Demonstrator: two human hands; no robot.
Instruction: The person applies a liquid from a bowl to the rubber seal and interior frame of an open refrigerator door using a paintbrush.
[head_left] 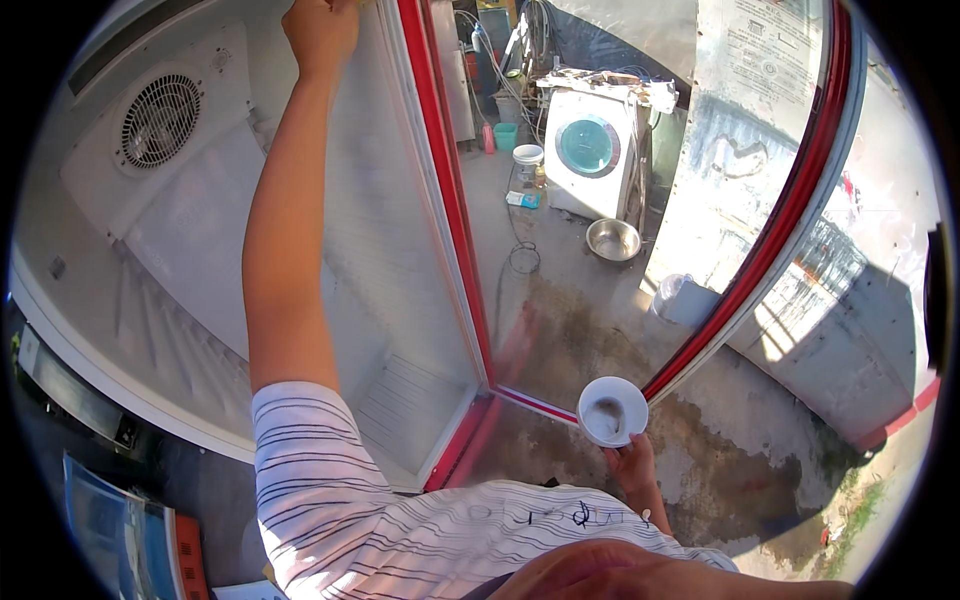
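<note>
My left hand (320,25) is raised at the top edge, high inside the white cabinet (380,260) by its red-framed opening, fingers bent around something mostly hidden. My right hand (632,463), lower right, grips a white round bowl (625,400) with a greyish bottom that I cannot make out clearly. The bowl is in front of the lower edge of an open glass door (815,180) with a red frame. A round fan grille (160,120) is set in the cabinet's inner wall, and a slatted shelf or floor panel (395,400) lies at its bottom.
Beyond the glass stand a white washing machine (590,180), a steel basin (613,240) on the concrete, small tubs (505,135), hoses and a leaning metal sheet (730,70). Pale panels (870,300) line the right. A blue-and-orange object (130,530) sits at lower left.
</note>
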